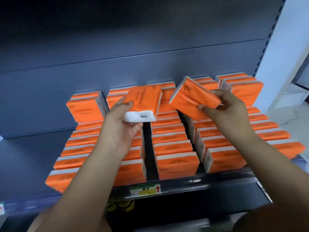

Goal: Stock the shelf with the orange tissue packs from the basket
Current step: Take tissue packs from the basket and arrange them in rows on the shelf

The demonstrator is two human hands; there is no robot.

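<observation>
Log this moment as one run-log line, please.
phase: stocking | left hand: grips left pack | right hand: pinches right pack, tilted | shelf: stocked rows, two gaps | basket: not in view

You're facing a dark blue-grey metal back panel [117,39], crossed by horizontal seams, dimly lit. At its right runs a slotted blue-grey metal upright [275,30]; past it, a pale white wall [294,47], brighter. The black metal shelf [209,182] carries a green-and-white paper price label [145,190] with a red arrow on its front rail. Yellow blurred items [120,205] below, unclear.
</observation>
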